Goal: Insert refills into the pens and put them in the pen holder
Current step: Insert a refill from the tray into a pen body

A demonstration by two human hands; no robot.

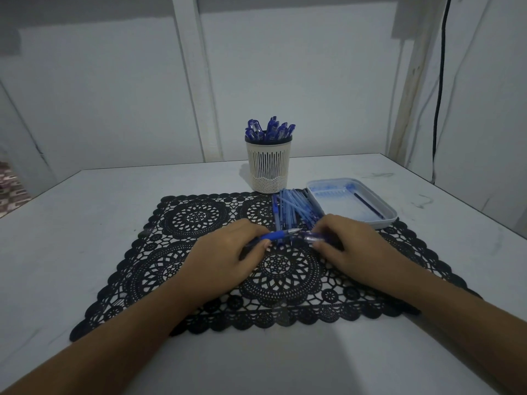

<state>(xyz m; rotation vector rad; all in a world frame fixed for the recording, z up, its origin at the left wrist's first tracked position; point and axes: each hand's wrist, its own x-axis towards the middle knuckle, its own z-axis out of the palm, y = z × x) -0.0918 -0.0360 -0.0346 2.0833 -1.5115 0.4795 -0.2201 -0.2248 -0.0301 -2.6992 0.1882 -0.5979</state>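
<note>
Pen parts held over the black mat (199, 218).
My left hand (228, 249) grips a blue pen (275, 235), tip toward the short blue piece (312, 238) pinched in my right hand (350, 243) — loose pens (293, 208) lie just beyond, the pen holder (268, 169) behind them, the tray (382, 206) beside.

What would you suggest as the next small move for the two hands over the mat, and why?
Probably push the two pieces together: the left hand grips a blue pen with its tip pointing at the clear blue piece pinched by the right hand, and the ends almost meet. The pen holder comes after.
</note>
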